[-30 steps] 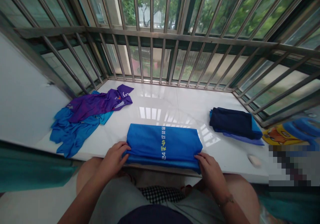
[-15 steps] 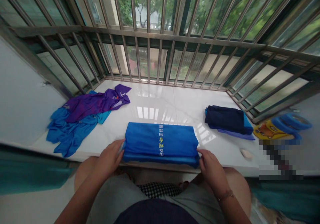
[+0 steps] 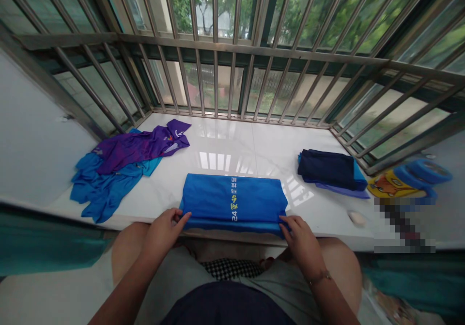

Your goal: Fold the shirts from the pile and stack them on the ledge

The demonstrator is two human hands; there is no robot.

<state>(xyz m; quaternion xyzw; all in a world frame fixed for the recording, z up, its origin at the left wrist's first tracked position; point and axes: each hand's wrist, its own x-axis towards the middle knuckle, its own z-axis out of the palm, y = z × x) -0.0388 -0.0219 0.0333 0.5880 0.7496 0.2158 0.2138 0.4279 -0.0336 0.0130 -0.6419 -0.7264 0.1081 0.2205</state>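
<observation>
A blue shirt [image 3: 207, 196], folded into a wide rectangle, lies flat at the front of the white sill, with white and yellow lettering running down its middle. My left hand [image 3: 170, 227] pinches its near left corner between thumb and fingers. At the near right corner, my right hand [image 3: 301, 238] has its thumb and fingertips closed on the cloth. The near strip of the shirt hangs close to the sill's front edge, and a fold line crosses just above it.
Left on the sill [image 3: 232, 143], a crumpled purple shirt [image 3: 132, 150] rests over bright blue clothing [image 3: 103, 194]. A stack of folded dark clothes [image 3: 327, 170] sits to the right, near a small pale object [image 3: 358, 218] and a blue-and-yellow container [image 3: 394, 187]. Metal bars [image 3: 216, 83] line the window behind.
Both hands have shifted inward along the shirt's near edge, my left thumb now on top of the cloth. The near strip looks narrower at its ends. The camera view moved slightly.
</observation>
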